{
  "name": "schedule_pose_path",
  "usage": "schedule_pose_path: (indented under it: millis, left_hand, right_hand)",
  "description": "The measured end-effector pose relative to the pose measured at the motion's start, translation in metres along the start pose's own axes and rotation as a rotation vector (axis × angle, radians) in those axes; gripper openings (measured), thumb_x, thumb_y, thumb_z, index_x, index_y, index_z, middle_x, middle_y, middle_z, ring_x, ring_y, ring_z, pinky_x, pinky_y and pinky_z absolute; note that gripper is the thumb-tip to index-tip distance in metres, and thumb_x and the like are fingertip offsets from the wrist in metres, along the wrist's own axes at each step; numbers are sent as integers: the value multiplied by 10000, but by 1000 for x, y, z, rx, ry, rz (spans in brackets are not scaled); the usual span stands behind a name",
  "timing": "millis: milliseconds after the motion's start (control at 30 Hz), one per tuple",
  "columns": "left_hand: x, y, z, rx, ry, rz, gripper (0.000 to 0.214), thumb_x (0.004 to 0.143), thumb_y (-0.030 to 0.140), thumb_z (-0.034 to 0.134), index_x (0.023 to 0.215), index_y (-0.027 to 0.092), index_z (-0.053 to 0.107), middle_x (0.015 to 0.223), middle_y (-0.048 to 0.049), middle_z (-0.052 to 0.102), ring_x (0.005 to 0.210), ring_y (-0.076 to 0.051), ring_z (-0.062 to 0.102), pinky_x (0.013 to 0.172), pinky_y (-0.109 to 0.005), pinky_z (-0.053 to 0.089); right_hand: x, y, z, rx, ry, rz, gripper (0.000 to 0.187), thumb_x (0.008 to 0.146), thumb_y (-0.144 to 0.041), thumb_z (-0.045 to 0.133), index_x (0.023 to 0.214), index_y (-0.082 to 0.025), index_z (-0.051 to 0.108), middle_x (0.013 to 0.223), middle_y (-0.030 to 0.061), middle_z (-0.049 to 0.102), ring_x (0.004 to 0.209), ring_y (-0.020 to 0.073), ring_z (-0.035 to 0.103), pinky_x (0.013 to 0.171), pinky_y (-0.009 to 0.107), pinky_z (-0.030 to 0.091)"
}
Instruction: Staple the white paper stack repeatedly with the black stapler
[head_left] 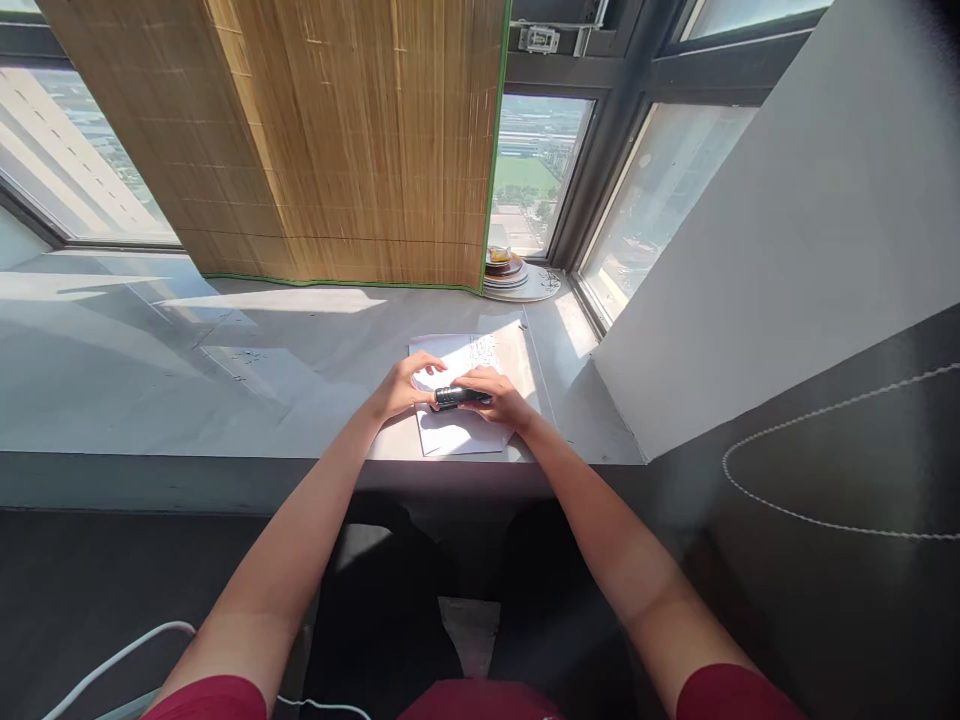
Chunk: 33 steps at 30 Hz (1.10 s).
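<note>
A few white paper sheets lie on the grey window ledge in front of me. My right hand is closed around a small black stapler that rests on the paper. My left hand lies on the left part of the sheets with its fingers curved down, touching the paper beside the stapler's tip. Small printed marks show near the top of the paper.
A bamboo blind hangs over the window behind the ledge. A stack of plates stands at the ledge's back right corner. A white panel leans at the right. A white cable runs at the lower left.
</note>
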<state>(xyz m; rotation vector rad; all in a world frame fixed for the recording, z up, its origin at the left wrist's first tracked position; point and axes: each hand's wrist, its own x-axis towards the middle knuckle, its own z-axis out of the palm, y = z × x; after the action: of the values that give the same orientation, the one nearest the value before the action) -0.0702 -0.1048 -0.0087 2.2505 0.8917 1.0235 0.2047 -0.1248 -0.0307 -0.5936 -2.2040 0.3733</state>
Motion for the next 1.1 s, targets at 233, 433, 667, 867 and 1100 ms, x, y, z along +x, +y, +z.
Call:
schedule_pose_path:
  millis: [233,433,667,867,1100]
  left_hand:
    - [-1,-4,0,60,92,-82,331,857,367,868,1132,219,758,1135,-81,766,1002,-220,695,847,-332,572]
    - [-1,0,1,135,48,5,203,983,404,722,936,219,793,1051,-106,759,995,-246,694,920,-390,576]
    - [-20,72,56,282,110,3,243,1083,362,586,1079,260,807,1169,-84,798,1134,-289,713,1091,-487,556]
    - [-45,99,110,303,-121,-76,421,1037,414,683,1449,356,742,1640,-85,617,1586,-434,466,1338,-686,270]
    - [-36,99,110,265,-175,-40,459,1044,320,621,1477,418,736,1680,-45,585,1616,-509,403,1326,-787,193]
  right_hand:
    - [-1,2,-9,2,366,217,334,1016,-427,739,1296,-252,793,1234,112,823,1159,303,767,1050,526,640]
    - [-51,-10,-53,-108,514,470,418,993,-401,713,1347,-199,803,1182,114,836,1070,304,770,959,502,658]
    - [-108,-34,-91,-297,341,472,333,988,-346,709,1285,-280,846,1137,81,840,1052,317,710,951,529,610]
    - [-103,-38,-86,-304,217,385,336,1033,-289,657,1325,-316,822,1194,64,826,1079,300,711,1007,537,561]
    - [-104,-40,-84,-408,179,347,381,1083,-306,589,1418,-320,769,1225,94,787,1120,314,703,1020,542,562]
